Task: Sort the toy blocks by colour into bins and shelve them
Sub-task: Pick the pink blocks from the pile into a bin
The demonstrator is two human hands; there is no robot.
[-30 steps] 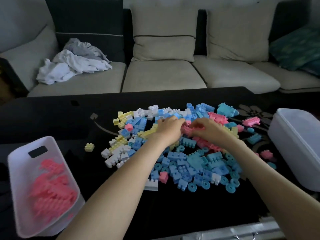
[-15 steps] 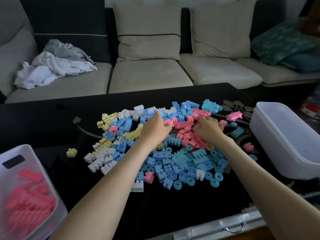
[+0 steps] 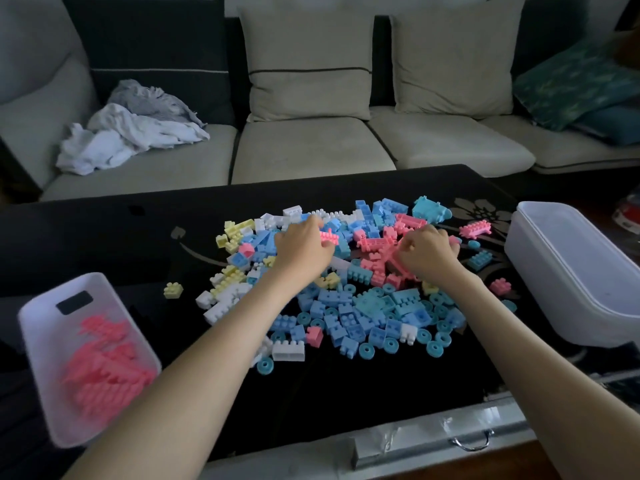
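A heap of toy blocks, blue [image 3: 349, 317], pink [image 3: 375, 263], yellow [image 3: 235, 230] and white [image 3: 221, 303], lies on the black table [image 3: 104, 233]. My left hand [image 3: 304, 249] is over the heap's middle, its fingers curled round a pink block [image 3: 329, 236]. My right hand [image 3: 427, 252] is curled into the pink cluster and grips pink blocks. A white bin [image 3: 41, 327] at the near left holds several pink blocks. Another white bin [image 3: 554, 268] stands at the right with nothing visible in it.
Single blocks lie apart from the heap: a yellow one [image 3: 173, 290] at the left, a pink one [image 3: 475, 228] and a blue one [image 3: 479, 259] at the right. A sofa [image 3: 311, 150] with crumpled cloths [image 3: 131, 136] is behind the table.
My hands were together over the pink blocks and have parted: the left has gone left, the right has stayed on the pink cluster. The view has shifted slightly.
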